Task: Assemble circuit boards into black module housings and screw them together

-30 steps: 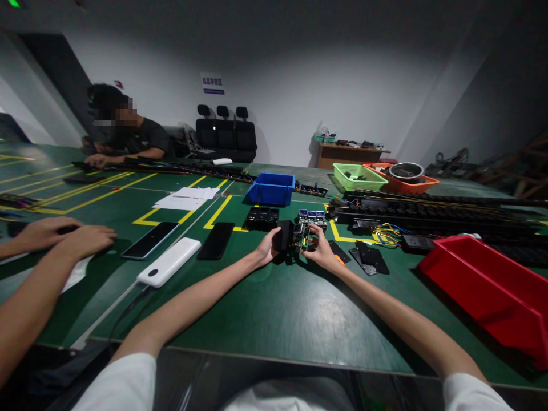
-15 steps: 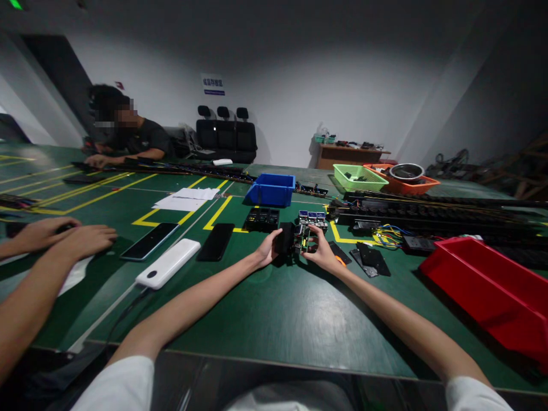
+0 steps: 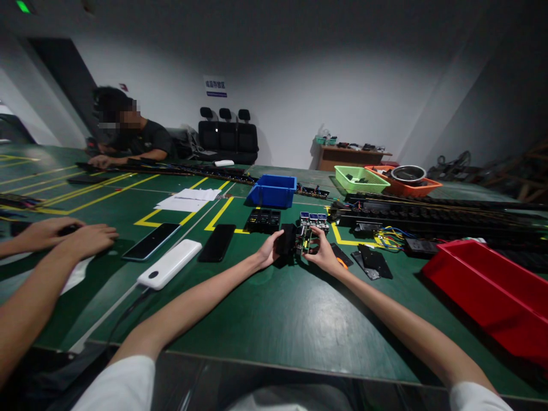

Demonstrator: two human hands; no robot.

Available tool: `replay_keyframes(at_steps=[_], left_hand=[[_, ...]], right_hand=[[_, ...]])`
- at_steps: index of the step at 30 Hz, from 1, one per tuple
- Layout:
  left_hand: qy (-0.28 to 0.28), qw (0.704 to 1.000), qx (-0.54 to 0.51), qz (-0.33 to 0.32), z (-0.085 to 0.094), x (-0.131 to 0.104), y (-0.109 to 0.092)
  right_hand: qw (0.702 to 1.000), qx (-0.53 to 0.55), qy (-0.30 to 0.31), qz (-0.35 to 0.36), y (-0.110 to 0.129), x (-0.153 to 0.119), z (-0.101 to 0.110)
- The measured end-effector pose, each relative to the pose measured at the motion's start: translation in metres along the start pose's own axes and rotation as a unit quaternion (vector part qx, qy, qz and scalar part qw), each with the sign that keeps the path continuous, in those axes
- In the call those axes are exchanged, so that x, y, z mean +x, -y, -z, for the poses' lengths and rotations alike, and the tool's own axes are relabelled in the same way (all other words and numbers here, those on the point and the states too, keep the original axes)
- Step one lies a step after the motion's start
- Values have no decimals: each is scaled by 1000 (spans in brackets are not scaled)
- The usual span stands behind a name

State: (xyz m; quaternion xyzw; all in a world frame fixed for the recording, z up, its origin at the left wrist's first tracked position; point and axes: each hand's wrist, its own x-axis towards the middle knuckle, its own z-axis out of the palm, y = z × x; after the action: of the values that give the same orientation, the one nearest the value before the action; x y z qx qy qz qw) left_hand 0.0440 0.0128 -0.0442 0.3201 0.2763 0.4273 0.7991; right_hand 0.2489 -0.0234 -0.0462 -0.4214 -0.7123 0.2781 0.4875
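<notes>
Left hand (image 3: 269,250): fingers closed on a black block (image 3: 287,241), gripping it from its left side; the fingertips behind the block are hidden. Right hand (image 3: 322,254): thumb and fingers curved into a C, gripping the edge of a circuit board (image 3: 305,237), with a gap between palm and board. Block and board sit side by side between the two hands, over the middle of the green worktop (image 3: 299,325); cannot tell whether they touch the surface or are held just above it.

Just behind the right hand: a row of modules with blue tops (image 3: 314,217). Behind the left hand: a black multi-bay frame (image 3: 263,220), and beyond that a blue bin (image 3: 274,194). Right of the right hand: thin dark plates (image 3: 375,261), overlapping; past them, coloured wires (image 3: 389,238) and a large red bin (image 3: 492,297).

Left of the left forearm: a black phone (image 3: 217,243), a white power bank (image 3: 170,264) with a cable at its near end, and a second phone (image 3: 152,242). White papers (image 3: 187,200) lie farther back. Far right: a light green basket (image 3: 360,180) next to an orange basket (image 3: 429,189).

At far left, a co-worker's hands (image 3: 89,240) rest near the worktop, one over the other. Another person (image 3: 148,140) sits across.
</notes>
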Motion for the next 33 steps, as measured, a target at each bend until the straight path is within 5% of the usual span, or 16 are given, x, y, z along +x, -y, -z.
replay_keyframes(at_steps=[33], left_hand=[[21,1000,3,10,-3,-3,-3]], right_hand=[[999,-33,-15,-6,-1,0,1]])
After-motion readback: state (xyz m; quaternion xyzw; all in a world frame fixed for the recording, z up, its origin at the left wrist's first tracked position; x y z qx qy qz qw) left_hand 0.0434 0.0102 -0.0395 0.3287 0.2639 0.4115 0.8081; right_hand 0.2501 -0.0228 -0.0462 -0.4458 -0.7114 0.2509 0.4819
